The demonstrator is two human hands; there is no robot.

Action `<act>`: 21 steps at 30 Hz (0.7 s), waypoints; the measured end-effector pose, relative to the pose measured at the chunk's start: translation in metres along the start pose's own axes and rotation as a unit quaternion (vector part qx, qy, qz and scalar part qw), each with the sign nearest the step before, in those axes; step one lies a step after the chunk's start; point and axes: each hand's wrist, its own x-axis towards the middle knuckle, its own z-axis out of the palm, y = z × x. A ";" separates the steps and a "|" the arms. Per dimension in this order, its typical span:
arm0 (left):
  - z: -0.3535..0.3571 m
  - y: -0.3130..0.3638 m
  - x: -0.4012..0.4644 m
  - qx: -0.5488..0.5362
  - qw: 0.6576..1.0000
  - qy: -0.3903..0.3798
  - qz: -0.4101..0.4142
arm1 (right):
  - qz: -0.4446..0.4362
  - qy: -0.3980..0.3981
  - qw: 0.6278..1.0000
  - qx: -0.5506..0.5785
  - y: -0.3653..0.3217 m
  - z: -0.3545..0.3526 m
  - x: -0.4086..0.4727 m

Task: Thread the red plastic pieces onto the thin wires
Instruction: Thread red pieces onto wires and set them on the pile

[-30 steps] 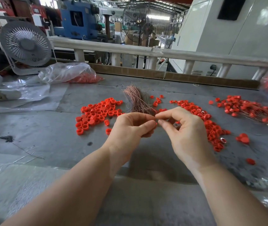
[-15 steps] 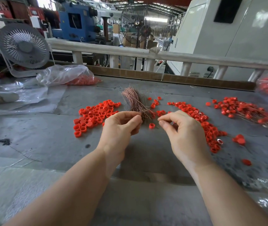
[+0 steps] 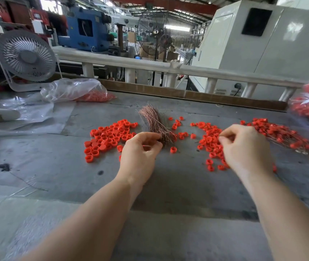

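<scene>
small red plastic rings point(image 3: 110, 136) scattered beside a coppery wire bundle point(image 3: 155, 123).

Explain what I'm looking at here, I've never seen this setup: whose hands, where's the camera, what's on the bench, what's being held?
There is no machine: a person works bare-handed, filmed by one camera worn on the head, looking down. On the grey workbench lie loose red plastic caps, a bundle of thin copper-coloured wires, and on the far right a pile of wires already carrying caps. The left hand has curled fingers at the bundle's near end. The right hand pinches over the middle caps; what it holds is too small to tell.
</scene>
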 end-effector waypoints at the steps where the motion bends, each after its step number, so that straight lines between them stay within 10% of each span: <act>1: 0.000 -0.001 0.000 0.015 1.000 0.001 0.003 | 0.026 0.002 0.999 -0.028 0.008 -0.003 0.008; 13: -0.003 -0.011 0.011 0.109 0.993 0.054 -0.008 | 0.190 -0.063 0.951 -0.234 0.083 -0.005 0.037; 21: -0.005 -0.013 0.015 0.159 0.984 0.079 0.013 | 0.062 -0.043 0.979 -0.190 0.048 0.002 0.028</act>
